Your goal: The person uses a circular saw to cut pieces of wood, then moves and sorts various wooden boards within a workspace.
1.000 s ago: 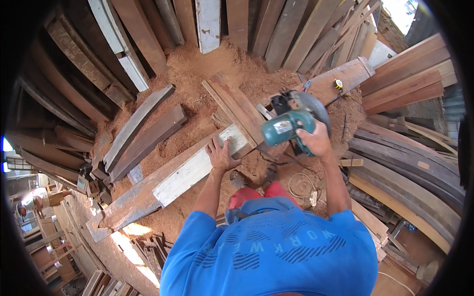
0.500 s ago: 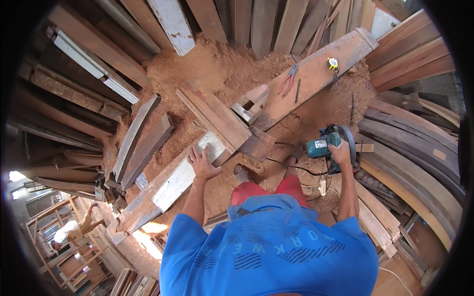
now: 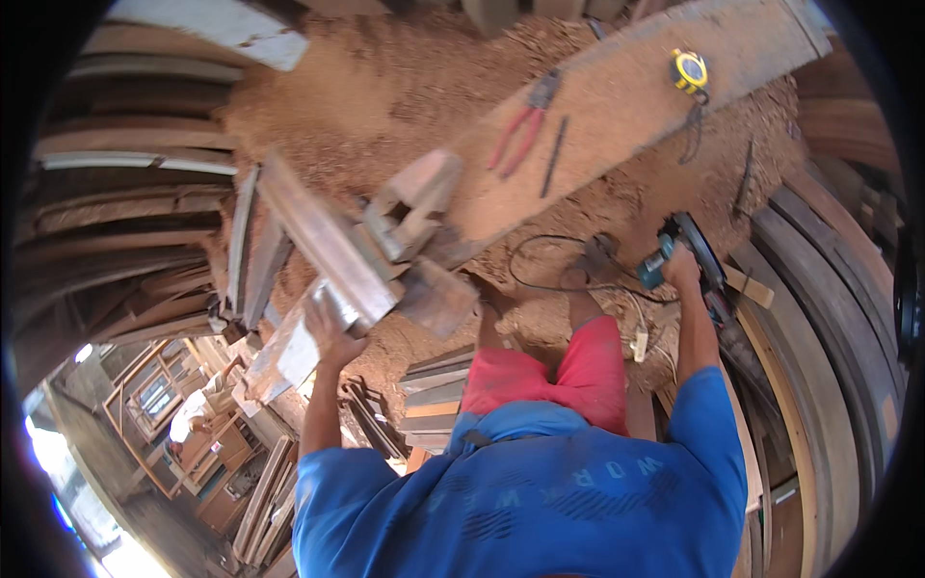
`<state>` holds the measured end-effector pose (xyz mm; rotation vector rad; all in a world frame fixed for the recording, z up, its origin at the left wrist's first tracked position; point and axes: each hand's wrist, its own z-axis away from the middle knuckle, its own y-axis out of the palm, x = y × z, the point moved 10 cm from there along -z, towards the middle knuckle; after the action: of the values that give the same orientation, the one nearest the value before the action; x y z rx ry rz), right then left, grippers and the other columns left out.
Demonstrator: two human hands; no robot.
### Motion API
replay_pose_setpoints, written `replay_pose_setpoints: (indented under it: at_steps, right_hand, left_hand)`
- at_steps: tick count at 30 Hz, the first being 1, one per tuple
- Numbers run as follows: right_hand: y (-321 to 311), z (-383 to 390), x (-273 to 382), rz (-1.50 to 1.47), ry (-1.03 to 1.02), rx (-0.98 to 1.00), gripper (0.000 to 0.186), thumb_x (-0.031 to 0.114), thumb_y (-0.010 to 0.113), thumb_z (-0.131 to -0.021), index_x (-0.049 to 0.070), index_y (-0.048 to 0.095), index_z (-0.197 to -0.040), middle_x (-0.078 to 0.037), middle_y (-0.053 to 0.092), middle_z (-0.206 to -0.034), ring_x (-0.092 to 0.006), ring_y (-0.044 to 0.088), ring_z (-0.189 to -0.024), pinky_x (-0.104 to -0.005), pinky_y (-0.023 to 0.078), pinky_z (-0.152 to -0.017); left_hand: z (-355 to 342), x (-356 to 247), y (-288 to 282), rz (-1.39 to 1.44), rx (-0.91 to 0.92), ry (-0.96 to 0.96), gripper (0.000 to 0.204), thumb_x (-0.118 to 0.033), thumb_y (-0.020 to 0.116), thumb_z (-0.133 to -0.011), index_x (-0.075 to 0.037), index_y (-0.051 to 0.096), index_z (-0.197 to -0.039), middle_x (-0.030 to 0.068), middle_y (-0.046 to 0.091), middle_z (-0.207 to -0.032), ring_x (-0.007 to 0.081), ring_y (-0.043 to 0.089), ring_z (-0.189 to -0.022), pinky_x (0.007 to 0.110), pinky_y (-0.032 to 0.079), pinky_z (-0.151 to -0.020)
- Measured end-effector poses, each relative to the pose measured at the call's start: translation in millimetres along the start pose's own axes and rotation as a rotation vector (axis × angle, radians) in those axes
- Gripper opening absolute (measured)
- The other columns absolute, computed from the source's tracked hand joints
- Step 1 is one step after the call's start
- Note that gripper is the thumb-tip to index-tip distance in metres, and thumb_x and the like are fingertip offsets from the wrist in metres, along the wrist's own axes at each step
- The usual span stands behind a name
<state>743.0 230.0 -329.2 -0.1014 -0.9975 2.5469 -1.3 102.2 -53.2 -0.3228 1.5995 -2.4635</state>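
Note:
Fingers stretched out, my left hand (image 3: 330, 333) lies on a white-painted board (image 3: 300, 354), beside a thick grooved wooden piece (image 3: 323, 234) set crosswise over it. My right hand (image 3: 683, 268) grips the handle of a green circular saw (image 3: 656, 266), off to the right above the sawdust floor. A notched wooden block (image 3: 416, 204) stands just beyond the crosswise piece. On the long plank (image 3: 617, 120) past it lie red-handled pliers (image 3: 520, 132), a thin dark rod (image 3: 554, 156) and a yellow tape measure (image 3: 690, 71).
Stacked curved timbers (image 3: 824, 318) line the right side; more boards (image 3: 135, 207) lean at the left. A black cable (image 3: 520, 258) loops near my feet, with a white connector (image 3: 641, 344) on a cord. Another person (image 3: 199, 408) works at the far lower left.
My right hand has lowered the saw outward to the right, tilting it. My left hand stays on the white board. The view has shifted, and the pliers and tape measure appear larger.

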Motion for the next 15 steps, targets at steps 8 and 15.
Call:
replay_pose_setpoints:
  at_steps: [8,15]
  right_hand:
    - [70,-130,-42,0.256,0.038,0.041,0.026,0.014,0.055,-0.095,0.003,0.062,-0.118,-0.026,0.072,-0.116,-0.0432,0.069,-0.112,-0.0528,0.056,-0.092]
    - [185,-242,-85,0.375,-0.066,0.099,0.035,0.024,0.044,-0.104,0.006,0.054,-0.132,-0.024,0.07,-0.122,-0.0415,0.068,-0.115,-0.0568,0.053,-0.096]
  left_hand:
    - [-2,-23,-3,-0.098,-0.12,0.138,0.137,-0.038,0.09,-0.063,-0.001,0.004,-0.163,0.0376,0.017,-0.162,0.0557,0.019,-0.15,0.064,0.019,-0.121]
    - [-11,-4,10,-0.191,-0.084,0.093,0.139,-0.05,0.09,-0.065,0.002,0.005,-0.161,0.0382,0.019,-0.16,0.0572,0.02,-0.148,0.064,0.02,-0.121]
